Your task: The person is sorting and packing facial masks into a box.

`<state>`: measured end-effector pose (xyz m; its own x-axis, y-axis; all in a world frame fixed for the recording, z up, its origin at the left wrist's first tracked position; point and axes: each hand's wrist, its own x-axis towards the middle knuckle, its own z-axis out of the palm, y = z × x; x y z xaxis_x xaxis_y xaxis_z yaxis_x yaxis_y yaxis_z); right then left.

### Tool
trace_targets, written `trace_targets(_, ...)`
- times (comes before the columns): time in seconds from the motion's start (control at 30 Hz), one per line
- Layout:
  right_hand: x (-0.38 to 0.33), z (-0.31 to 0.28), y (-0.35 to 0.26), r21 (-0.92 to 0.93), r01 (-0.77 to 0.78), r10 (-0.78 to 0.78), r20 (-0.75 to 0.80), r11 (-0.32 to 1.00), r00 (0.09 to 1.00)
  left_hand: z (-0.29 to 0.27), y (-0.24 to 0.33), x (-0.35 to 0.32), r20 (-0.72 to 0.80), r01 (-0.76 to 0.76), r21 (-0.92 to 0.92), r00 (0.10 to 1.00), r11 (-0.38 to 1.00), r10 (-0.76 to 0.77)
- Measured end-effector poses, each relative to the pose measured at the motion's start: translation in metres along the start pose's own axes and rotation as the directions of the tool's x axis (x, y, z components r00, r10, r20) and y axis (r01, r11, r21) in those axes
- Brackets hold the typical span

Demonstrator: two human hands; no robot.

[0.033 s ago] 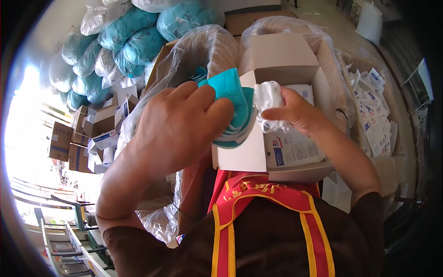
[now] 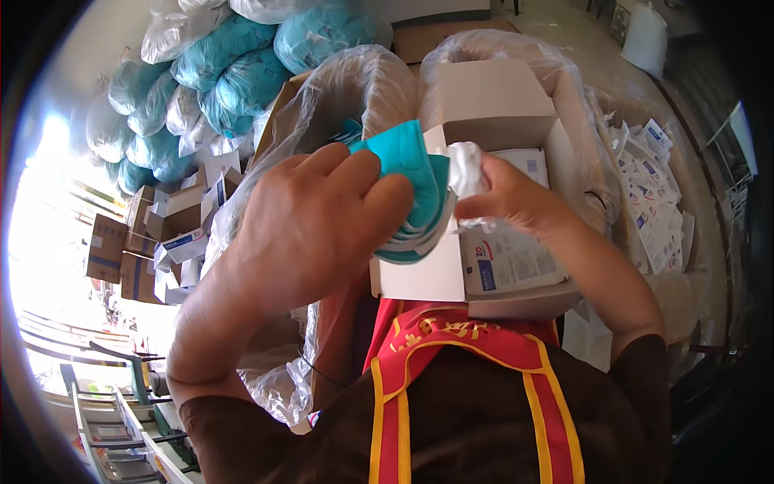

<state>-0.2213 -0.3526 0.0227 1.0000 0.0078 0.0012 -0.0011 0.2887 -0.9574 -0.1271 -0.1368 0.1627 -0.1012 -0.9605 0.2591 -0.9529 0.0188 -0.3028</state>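
masks point(image 2: 423, 189) above flap point(image 2: 419, 279), open carton point(image 2: 524, 304) beside

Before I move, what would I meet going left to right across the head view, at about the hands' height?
Brown cartons, open white-and-blue cartons, left hand, stack of teal folded face masks, white elastic straps, right hand, pile of white printed packets.

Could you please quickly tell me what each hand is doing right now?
Left hand: closed, holding the teal folded stack.
Right hand: closed, gripping the white bundle.
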Motion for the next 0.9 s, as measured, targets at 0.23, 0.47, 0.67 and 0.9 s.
trace_targets(0.23,0.014,0.003,0.01,-0.007,0.042,-0.041,0.017,0.999,0.999,0.009,-0.006,0.003,-0.036,0.057,-0.06,0.998,0.997,-0.059)
trace_targets(0.47,-0.026,0.028,-0.018,0.576,0.056,-0.132,0.09,0.816,0.987,0.082,-0.009,-0.027,0.045,0.231,-0.353,0.972,0.907,-0.23)
trace_targets(0.67,-0.058,0.055,-0.058,-0.523,0.302,-0.101,0.376,0.797,0.921,0.077,0.009,-0.029,0.122,0.129,-0.48,0.989,0.868,-0.08)
trace_targets(0.9,-0.052,0.056,-0.045,-0.84,0.439,-0.206,0.514,-0.32,0.833,0.076,0.018,-0.045,0.121,0.174,-0.519,0.984,0.837,-0.13)
